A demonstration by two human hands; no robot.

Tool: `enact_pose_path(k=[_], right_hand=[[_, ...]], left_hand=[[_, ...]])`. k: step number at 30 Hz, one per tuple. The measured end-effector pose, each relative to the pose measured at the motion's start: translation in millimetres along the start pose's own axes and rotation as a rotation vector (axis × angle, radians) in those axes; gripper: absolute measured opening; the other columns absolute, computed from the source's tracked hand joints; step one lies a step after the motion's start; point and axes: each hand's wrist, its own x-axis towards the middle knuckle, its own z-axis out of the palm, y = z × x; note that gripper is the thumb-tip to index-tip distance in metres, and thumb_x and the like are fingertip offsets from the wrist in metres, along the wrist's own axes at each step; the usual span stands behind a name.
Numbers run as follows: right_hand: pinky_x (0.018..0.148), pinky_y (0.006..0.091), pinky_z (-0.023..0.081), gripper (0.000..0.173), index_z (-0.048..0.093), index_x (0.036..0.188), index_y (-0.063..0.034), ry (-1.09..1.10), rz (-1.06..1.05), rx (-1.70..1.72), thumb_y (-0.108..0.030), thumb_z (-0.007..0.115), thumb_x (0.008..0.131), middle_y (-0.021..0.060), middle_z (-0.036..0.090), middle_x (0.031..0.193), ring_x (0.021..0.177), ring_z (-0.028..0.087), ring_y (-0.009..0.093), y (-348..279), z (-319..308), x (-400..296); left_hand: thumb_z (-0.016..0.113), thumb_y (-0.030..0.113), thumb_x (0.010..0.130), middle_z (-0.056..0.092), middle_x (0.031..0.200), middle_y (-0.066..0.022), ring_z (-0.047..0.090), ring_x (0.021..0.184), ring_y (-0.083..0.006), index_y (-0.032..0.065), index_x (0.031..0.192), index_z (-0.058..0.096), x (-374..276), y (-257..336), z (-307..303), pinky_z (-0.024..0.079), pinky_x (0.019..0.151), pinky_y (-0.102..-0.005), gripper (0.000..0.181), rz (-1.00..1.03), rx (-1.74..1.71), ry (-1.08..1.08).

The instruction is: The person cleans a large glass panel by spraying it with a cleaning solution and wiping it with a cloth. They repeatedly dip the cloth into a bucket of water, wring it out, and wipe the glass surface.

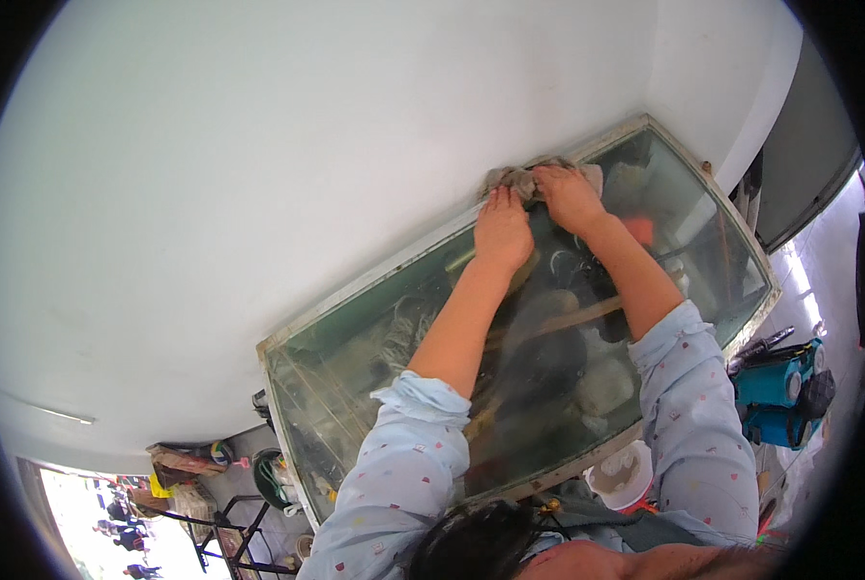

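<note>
A crumpled grey-brown cloth [590,177] lies over the far edge of a glass-topped case [381,290], right against the white wall. My right hand [566,197] presses on the cloth and grips it, with the fingers bent over its folds. Close beside it, my left hand [505,228] has its fingertips on the cloth's left part. The case has a worn, whitish frame. Through the cloudy glass I make out a red item [637,230], a wooden strip [577,317] and pale bundles, most of them indistinct.
The white wall [294,159] rises along the case's far side. A white bucket [621,475] stands by the near edge. Blue-and-black items [780,395] are at the right. A black metal frame [236,540] and a dark green basin [269,478] are at lower left.
</note>
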Motion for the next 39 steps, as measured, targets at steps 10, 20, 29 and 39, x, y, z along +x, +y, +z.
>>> enact_pose_path(k=[10, 20, 29, 39], right_hand=[[0.093, 0.0423, 0.041, 0.024, 0.058, 0.107, -0.0055, 0.046, 0.139, -0.070, -0.010, 0.047, 0.086, 0.0136, 0.063, 0.106, 0.107, 0.055, 0.030, 150, -42, 4], [0.091, 0.0431, 0.044, 0.029, 0.055, 0.111, -0.0030, -0.106, 0.372, -0.328, -0.011, 0.041, 0.088, 0.0141, 0.058, 0.118, 0.109, 0.055, 0.029, 221, -66, 16], [0.087, 0.0425, 0.043, 0.030, 0.058, 0.109, -0.0022, -0.141, 0.430, -0.507, -0.020, 0.046, 0.087, 0.0138, 0.059, 0.110, 0.104, 0.056, 0.028, 203, -71, -2], [0.095, 0.0404, 0.039, 0.035, 0.057, 0.108, 0.0019, 0.076, 0.457, -0.385, -0.024, 0.055, 0.085, 0.0165, 0.059, 0.115, 0.108, 0.054, 0.030, 189, -91, -57]], left_hand=[[0.049, 0.017, 0.088, 0.042, 0.136, -0.0227, 0.040, 0.128, -0.0351, -0.0060, 0.129, 0.043, 101, 93, 49, 0.034, 0.105, -0.0429, 0.047, 0.123, -0.052, 0.008], [0.048, 0.017, 0.087, 0.046, 0.133, -0.0214, 0.042, 0.126, -0.0340, -0.0029, 0.126, 0.047, 183, 167, 93, 0.033, 0.105, -0.0408, 0.044, 0.162, 0.005, 0.046], [0.045, 0.021, 0.091, 0.038, 0.143, -0.0120, 0.034, 0.133, -0.0274, 0.0063, 0.135, 0.041, 191, 155, 92, 0.027, 0.108, -0.0441, 0.046, 0.172, -0.095, -0.079], [0.044, 0.015, 0.089, 0.041, 0.140, -0.0160, 0.039, 0.128, -0.0310, 0.0013, 0.129, 0.044, 161, 196, 83, 0.031, 0.106, -0.0464, 0.042, 0.351, -0.100, -0.089]])
